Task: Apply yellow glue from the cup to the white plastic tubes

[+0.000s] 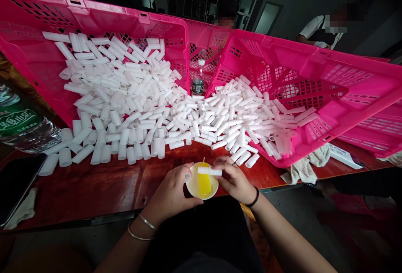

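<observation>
R hand [230, 176]: pinching white tube [204, 171], crosswise over white bowl [190, 187]. L hand [172, 190]: curled round bowl (yellow block [204, 186] inside), 2nd tube [187, 177] at fingertips. Bowl at near edge, red table [125, 185]; hand room wider L, tight R. Beyond: tube heap [135, 93], L crate [106, 17] & R crate [301, 55], both pink.

The left hand [176, 189] holds a white bowl [192, 187] by its left side, with a short white tube [187, 176] at the fingertips. Inside the bowl sits a yellow block [204, 184] with a thin stick [203, 161] rising from it. The right hand [233, 175] holds another white tube [210, 171] lengthwise over the bowl. Beyond the bowl, white tubes [125, 93] spill from two tipped pink crates [317, 61] onto a red table [125, 185]; a small bottle [198, 81] stands behind them. Far left of the bowl are a large bottle [23, 120] and a dark-screened device [19, 181]; to its right lies a cloth [306, 167].
</observation>
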`<state>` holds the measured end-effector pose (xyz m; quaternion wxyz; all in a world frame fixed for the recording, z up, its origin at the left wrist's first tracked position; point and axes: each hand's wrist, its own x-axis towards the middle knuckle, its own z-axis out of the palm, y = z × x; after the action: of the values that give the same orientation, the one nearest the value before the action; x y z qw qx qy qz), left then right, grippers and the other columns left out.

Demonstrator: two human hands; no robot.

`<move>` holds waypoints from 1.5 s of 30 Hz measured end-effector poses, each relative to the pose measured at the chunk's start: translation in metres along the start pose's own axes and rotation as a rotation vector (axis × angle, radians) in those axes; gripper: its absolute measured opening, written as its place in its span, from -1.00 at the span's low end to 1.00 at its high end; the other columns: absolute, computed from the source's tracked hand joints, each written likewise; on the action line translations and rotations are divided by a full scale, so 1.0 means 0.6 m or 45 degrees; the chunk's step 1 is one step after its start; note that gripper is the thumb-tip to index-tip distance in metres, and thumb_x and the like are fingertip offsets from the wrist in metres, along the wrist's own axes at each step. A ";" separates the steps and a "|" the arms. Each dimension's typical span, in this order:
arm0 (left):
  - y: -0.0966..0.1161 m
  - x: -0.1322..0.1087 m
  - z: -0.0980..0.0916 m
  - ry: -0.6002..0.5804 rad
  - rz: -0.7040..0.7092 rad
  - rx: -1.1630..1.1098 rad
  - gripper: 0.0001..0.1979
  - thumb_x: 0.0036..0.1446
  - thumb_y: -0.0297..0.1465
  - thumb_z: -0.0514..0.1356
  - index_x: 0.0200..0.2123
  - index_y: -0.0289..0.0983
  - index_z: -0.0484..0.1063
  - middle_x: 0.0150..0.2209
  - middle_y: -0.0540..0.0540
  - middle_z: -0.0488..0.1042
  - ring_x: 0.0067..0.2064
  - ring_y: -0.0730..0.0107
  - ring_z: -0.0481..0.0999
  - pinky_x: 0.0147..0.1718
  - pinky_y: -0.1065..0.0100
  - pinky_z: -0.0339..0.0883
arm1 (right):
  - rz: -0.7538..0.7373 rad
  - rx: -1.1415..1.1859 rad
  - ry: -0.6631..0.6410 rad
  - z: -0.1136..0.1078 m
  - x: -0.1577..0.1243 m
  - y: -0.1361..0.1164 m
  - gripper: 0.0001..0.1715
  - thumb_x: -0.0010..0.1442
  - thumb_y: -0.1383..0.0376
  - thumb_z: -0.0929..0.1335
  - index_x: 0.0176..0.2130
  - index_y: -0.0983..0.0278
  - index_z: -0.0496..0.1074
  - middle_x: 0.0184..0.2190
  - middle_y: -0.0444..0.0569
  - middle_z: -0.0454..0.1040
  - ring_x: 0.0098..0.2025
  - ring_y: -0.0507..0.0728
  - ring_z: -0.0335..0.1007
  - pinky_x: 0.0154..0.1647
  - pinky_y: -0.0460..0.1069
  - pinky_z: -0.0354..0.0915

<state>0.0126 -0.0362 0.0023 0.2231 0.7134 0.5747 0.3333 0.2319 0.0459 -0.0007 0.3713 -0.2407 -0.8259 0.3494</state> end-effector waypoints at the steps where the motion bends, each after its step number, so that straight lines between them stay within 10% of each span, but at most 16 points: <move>1: 0.000 0.000 0.000 0.002 0.004 -0.001 -0.37 -0.30 -0.17 0.43 -0.15 -0.20 0.27 0.09 -0.24 0.37 0.10 -0.07 0.37 0.03 -0.06 0.29 | 0.088 0.101 -0.006 0.001 -0.002 -0.001 -0.60 0.22 0.30 0.31 0.06 0.18 0.27 -0.16 0.03 0.37 -0.13 0.12 0.40 -0.18 0.05 0.42; 4: -0.001 -0.001 0.001 0.019 0.023 -0.003 -0.32 -0.30 -0.17 0.43 -0.09 -0.20 0.28 0.09 -0.23 0.37 0.10 -0.07 0.36 0.06 -0.07 0.26 | 0.264 0.182 -0.015 0.002 -0.002 -0.005 -0.57 0.25 0.24 0.29 0.10 0.20 0.23 -0.23 0.02 0.46 -0.27 0.10 0.46 -0.30 0.02 0.45; 11: -0.001 -0.003 0.002 0.029 0.046 0.002 -0.28 -0.28 -0.13 0.42 -0.04 -0.21 0.26 0.09 -0.25 0.37 0.10 -0.05 0.36 0.06 -0.05 0.26 | -0.136 -0.238 -0.036 -0.003 0.004 -0.003 -0.80 0.23 0.39 0.27 -0.18 0.20 0.43 -0.16 0.05 0.39 -0.07 0.15 0.37 -0.11 0.09 0.39; 17: -0.002 -0.004 0.003 0.045 0.039 -0.005 -0.32 -0.31 -0.15 0.43 -0.08 -0.20 0.29 0.08 -0.23 0.38 0.09 -0.05 0.37 0.06 -0.04 0.27 | 0.218 0.003 0.010 0.000 -0.006 -0.009 -0.62 0.26 0.28 0.27 0.08 0.20 0.24 -0.19 0.03 0.46 -0.16 0.14 0.45 -0.21 0.05 0.44; 23: 0.000 -0.004 0.002 0.029 0.045 0.023 -0.30 -0.29 -0.15 0.43 -0.07 -0.21 0.26 0.09 -0.25 0.37 0.09 -0.04 0.37 0.04 -0.02 0.28 | -0.090 -0.293 -0.014 -0.006 -0.006 -0.005 -0.83 0.23 0.38 0.28 -0.18 0.20 0.42 -0.18 0.05 0.38 -0.09 0.16 0.36 -0.12 0.10 0.39; 31: 0.002 -0.003 0.003 0.039 0.043 0.012 -0.32 -0.30 -0.16 0.43 -0.09 -0.21 0.28 0.09 -0.23 0.37 0.09 -0.04 0.37 0.05 -0.02 0.26 | 0.423 0.211 -0.006 0.003 -0.012 -0.008 -0.63 0.25 0.20 0.28 0.04 0.23 0.23 -0.38 -0.08 0.42 -0.50 0.03 0.38 -0.56 -0.09 0.37; 38: 0.002 -0.003 0.002 0.008 0.032 0.042 -0.30 -0.31 -0.18 0.44 -0.08 -0.20 0.24 0.10 -0.24 0.36 0.11 -0.05 0.35 0.06 -0.04 0.26 | -0.059 -0.271 0.029 -0.007 -0.014 -0.007 -0.83 0.24 0.39 0.26 -0.20 0.20 0.42 -0.13 0.05 0.35 -0.02 0.16 0.33 -0.07 0.11 0.37; 45: 0.001 -0.003 0.002 0.007 0.033 0.037 -0.33 -0.29 -0.16 0.42 -0.10 -0.20 0.25 0.09 -0.24 0.36 0.10 -0.05 0.36 0.06 -0.03 0.26 | 0.329 0.105 0.007 0.000 -0.019 -0.012 -0.57 0.26 0.23 0.28 0.11 0.20 0.22 -0.28 -0.01 0.48 -0.36 0.08 0.47 -0.39 -0.02 0.46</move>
<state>0.0137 -0.0378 0.0018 0.2066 0.7230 0.5708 0.3297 0.2377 0.0338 -0.0006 0.3351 -0.3307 -0.7719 0.4273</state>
